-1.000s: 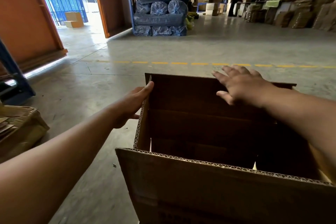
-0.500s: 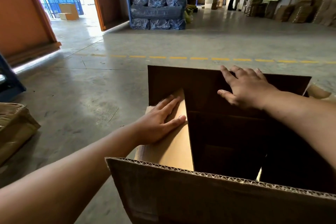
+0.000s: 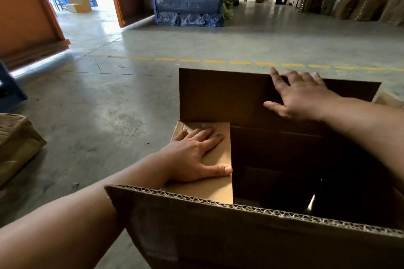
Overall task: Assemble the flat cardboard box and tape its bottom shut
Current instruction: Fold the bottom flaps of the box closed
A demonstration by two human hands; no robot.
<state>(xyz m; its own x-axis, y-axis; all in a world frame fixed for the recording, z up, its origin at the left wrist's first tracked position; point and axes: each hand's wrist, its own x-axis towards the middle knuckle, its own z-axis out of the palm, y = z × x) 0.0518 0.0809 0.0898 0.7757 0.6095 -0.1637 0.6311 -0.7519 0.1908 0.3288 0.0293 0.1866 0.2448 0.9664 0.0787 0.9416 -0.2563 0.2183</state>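
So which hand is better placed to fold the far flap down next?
The right hand: it lies flat against the upright far flap. The left hand is pressing the left flap down.

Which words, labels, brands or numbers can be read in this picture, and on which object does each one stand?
None can be read.
Cardboard box: no print shows on its walls or on the side flap under the left hand.
Stacked cartons at far right: any labels are too small and blurred.
Floor: only a dashed yellow line, no text.

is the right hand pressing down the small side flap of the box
No, the left hand lies flat on the side flap; the right hand rests against the far flap.
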